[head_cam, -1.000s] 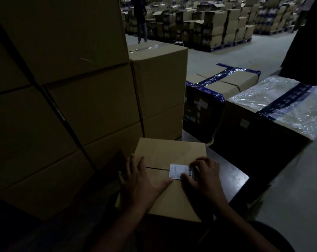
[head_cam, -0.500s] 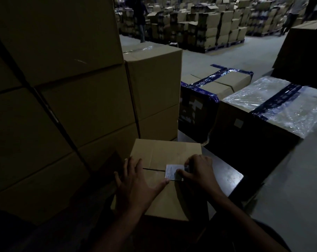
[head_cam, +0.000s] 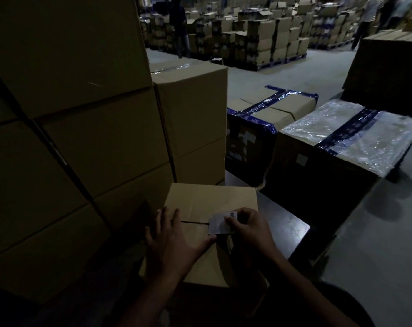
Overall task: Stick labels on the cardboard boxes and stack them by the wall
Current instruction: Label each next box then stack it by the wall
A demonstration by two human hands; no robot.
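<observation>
A small brown cardboard box [head_cam: 212,201] lies in front of me on a dark low platform [head_cam: 287,227]. My left hand [head_cam: 174,241] rests flat on its top, fingers spread, thumb pointing right. A white label [head_cam: 220,224] with a barcode lies across the box's centre seam. My right hand [head_cam: 249,228] has its fingers curled over the label's right part, pressing or pinching it against the box. The label's right edge is hidden under that hand.
A tall stack of brown cardboard boxes [head_cam: 82,142] fills the left. A shorter stack [head_cam: 193,114] stands behind the small box. Blue-taped boxes [head_cam: 266,119] and a plastic-wrapped one [head_cam: 351,138] sit to the right. Pallets of boxes and people stand far off across the grey floor [head_cam: 377,244].
My right hand has slid left over the label, covering more of it; the label's left part looks slightly lifted. My left hand has stayed flat on the box.
</observation>
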